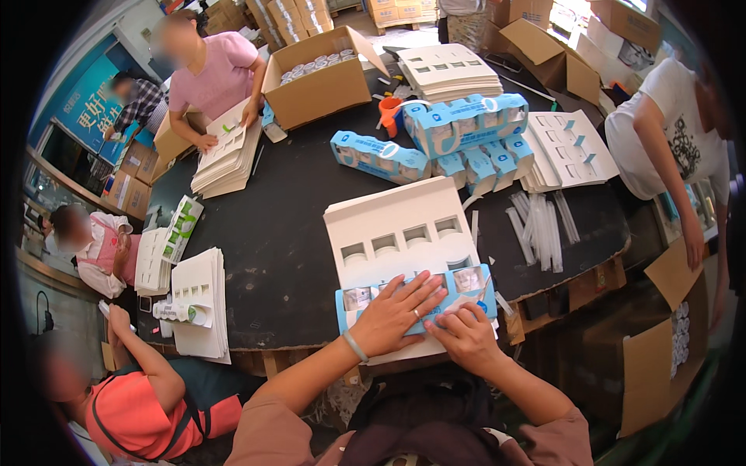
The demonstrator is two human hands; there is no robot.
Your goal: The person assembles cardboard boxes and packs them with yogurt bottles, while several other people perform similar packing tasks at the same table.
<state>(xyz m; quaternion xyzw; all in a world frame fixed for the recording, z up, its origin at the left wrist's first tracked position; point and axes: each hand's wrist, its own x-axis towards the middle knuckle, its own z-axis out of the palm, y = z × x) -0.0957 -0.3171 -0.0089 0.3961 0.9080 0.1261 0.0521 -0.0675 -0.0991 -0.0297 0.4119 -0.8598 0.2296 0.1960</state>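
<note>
A light-blue printed cardboard sleeve (pixel 479 285) with window cutouts lies across the near half of a stack of white die-cut card sheets (pixel 367 224). Pale cups show through its windows. My left hand (pixel 402 309), with a ring and a wrist band, is spread flat over the sleeve's middle and holds it down. My right hand (pixel 466 335) grips the sleeve's near edge, fingers bent, beside the left thumb. The underside of the sleeve is hidden. Beyond the stack lie finished-looking blue cup packs (pixel 379 157), with another pack (pixel 466 122) resting on top of several more.
Clear plastic tubes (pixel 539 230) lie right of my stack. An orange tape dispenser (pixel 390 113) stands near an open carton of cups (pixel 317 81). Co-workers are around the black table (pixel 274 250); one handles a card stack (pixel 224 157). An open box (pixel 647 373) stands low at right.
</note>
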